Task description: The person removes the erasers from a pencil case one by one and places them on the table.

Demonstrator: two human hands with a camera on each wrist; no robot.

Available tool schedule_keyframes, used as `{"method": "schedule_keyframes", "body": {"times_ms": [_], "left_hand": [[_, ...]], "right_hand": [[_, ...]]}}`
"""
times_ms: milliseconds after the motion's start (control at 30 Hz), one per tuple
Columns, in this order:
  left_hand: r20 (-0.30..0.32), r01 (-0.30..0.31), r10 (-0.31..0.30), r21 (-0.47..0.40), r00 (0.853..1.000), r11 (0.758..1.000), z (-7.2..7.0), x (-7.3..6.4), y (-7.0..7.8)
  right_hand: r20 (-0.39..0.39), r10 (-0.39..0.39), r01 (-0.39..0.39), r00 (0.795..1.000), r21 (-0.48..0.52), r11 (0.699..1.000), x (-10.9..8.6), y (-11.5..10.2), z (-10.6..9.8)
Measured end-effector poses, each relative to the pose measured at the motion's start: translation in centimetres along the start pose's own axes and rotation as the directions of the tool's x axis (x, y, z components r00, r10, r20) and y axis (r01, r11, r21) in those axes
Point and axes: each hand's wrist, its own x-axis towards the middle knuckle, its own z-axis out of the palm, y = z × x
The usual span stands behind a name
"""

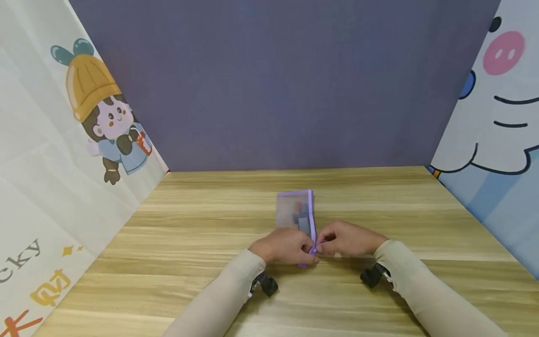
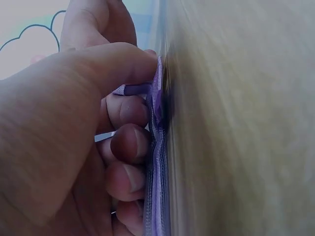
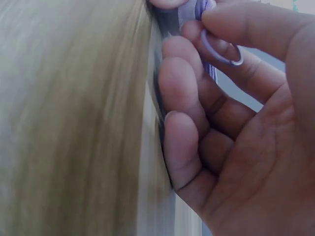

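Note:
A see-through zip pouch (image 1: 286, 213) with purple edging lies on the table, with small red, blue and grey items showing dimly through it. Its purple zipper (image 1: 312, 213) runs down the right side towards me. My left hand (image 1: 286, 245) pinches the near end of the zipper edge, thumb on top, as the left wrist view shows; its other fingers curl against the zipper tape (image 2: 158, 196). Close on the right, my right hand (image 1: 349, 238) pinches the zipper pull between thumb and forefinger. A thin purple loop (image 3: 216, 56) sticks out from that pinch.
The wood-grain table (image 1: 202, 206) spreads around the pouch. Behind it stands a dark grey-blue panel (image 1: 294, 84). Printed cloths hang at the left (image 1: 33, 140) and right (image 1: 518, 196).

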Motion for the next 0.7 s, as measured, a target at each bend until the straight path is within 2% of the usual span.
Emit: {"method": "schedule_keyframes", "body": {"times_ms": [200, 367, 567, 700], "left_hand": [[-0.006, -0.039, 0.038, -0.07, 0.999, 0.997, 0.2, -0.1, -0.2], [0.003, -0.045, 0.046, -0.097, 0.999, 0.994, 0.2, -0.3, -0.5], [0.011, -0.072, 0.074, -0.107, 0.997, 0.992, 0.2, -0.2, -0.8], [0.016, -0.065, 0.067, -0.108, 0.998, 0.992, 0.0, -0.3, -0.9]], "right_hand": [[0.003, -0.003, 0.003, 1.0, 0.0, 1.0, 0.0, 1.0, -0.1], [-0.006, 0.003, -0.003, 1.0, -0.005, 1.0, 0.0, 1.2, 0.0], [-0.026, 0.005, -0.006, 1.0, -0.034, 0.999, -0.1, 1.3, -0.1], [-0.021, -0.003, 0.003, 1.0, -0.026, 1.0, 0.0, 1.1, -0.3]]}}
